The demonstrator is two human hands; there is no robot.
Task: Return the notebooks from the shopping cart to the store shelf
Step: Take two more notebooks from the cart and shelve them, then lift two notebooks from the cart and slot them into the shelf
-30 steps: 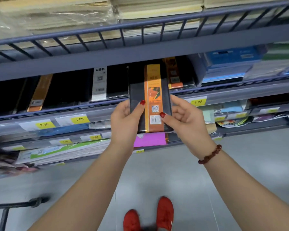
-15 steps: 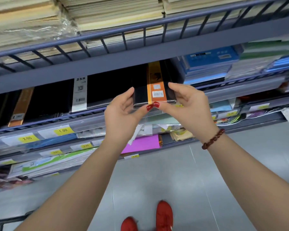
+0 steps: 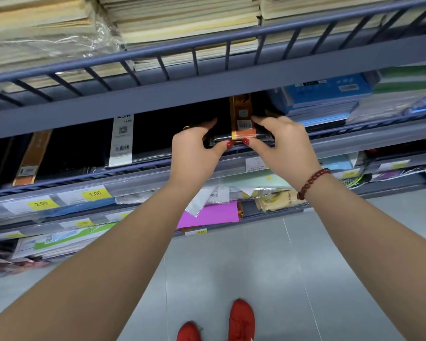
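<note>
The left hand (image 3: pixel 194 151) and right hand (image 3: pixel 283 148) each have a narrow grip pinching the black, orange-banded notebook (image 3: pixel 241 116) at its near corners. It lies flat between the 2 grips, mostly inside the shelf (image 3: pixel 143 165).

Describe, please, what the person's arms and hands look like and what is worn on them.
No sleeves are in view. The left hand and the right hand both have thumbnails painted glossy red; the other nails do not show. The right wrist wears a bracelet of round, dark red beads. Nothing shows on the left wrist.
</note>
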